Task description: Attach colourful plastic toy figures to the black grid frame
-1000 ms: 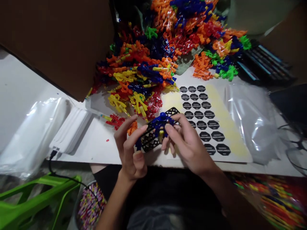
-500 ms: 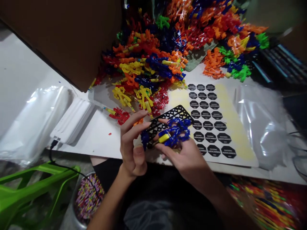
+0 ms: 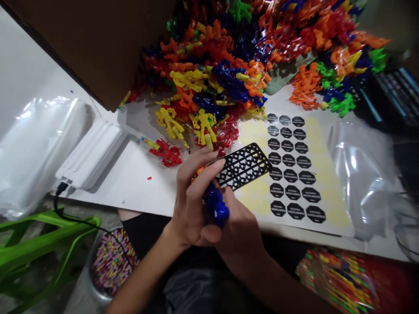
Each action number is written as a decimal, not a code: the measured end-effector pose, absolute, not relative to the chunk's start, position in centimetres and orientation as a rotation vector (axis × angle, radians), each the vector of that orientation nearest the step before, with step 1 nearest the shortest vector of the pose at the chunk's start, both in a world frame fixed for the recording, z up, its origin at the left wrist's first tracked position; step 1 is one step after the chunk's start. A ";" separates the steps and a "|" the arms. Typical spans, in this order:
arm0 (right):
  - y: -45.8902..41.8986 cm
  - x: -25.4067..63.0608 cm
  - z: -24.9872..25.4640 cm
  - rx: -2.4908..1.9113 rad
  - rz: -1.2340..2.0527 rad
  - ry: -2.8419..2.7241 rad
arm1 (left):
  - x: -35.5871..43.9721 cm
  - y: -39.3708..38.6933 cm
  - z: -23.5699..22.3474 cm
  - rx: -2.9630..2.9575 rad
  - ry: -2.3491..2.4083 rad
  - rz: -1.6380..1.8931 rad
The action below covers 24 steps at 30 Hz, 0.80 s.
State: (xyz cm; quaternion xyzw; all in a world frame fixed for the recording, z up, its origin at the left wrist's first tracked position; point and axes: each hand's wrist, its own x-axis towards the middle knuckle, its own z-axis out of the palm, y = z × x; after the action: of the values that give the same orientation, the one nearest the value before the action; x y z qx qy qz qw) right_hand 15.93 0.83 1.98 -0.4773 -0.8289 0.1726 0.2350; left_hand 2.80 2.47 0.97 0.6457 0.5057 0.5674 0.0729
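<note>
My left hand [image 3: 191,203] is curled at the table's front edge, its fingers round a blue plastic toy figure [image 3: 216,205]. My right hand [image 3: 240,229] meets it from the right and closes on the same figure, with some fingertips hidden behind it. A bit of orange plastic [image 3: 198,172] shows behind the left fingers. Just beyond the hands lies a black perforated plastic plate [image 3: 245,165] with rounded corners, overlapping a sheet of black octagonal stickers [image 3: 290,161]. A red toy figure [image 3: 167,152] with a yellow tube lies to the left of the hands.
Bagged toy figures in several colours form a heap [image 3: 209,78] at the back. A cardboard box [image 3: 85,48] overhangs the left. Nearby are a white power bank [image 3: 90,155] with a cable, clear bags [image 3: 363,174], a green stool [image 3: 42,244] and a bowl of small candies [image 3: 113,261].
My hands have come together round the blue figure, which has turned so its yellow part no longer shows. The black plate now shows more fully. The whole view has shifted slightly.
</note>
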 end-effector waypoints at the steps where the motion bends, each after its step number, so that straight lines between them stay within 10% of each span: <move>1: 0.6 15.4 2.0 -1.343 0.367 -2.294 | 2.8 2.5 1.0 1.961 1.482 1.748; 24: 11.3 15.6 6.7 -1.502 0.468 -2.535 | 2.6 1.2 1.4 2.068 1.417 1.743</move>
State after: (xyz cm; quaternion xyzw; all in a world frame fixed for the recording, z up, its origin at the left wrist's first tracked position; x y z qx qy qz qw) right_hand 15.59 11.35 6.71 -0.5019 -0.8469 0.1565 0.0791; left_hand 2.61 1.19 1.39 0.6766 0.4636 0.5703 0.0440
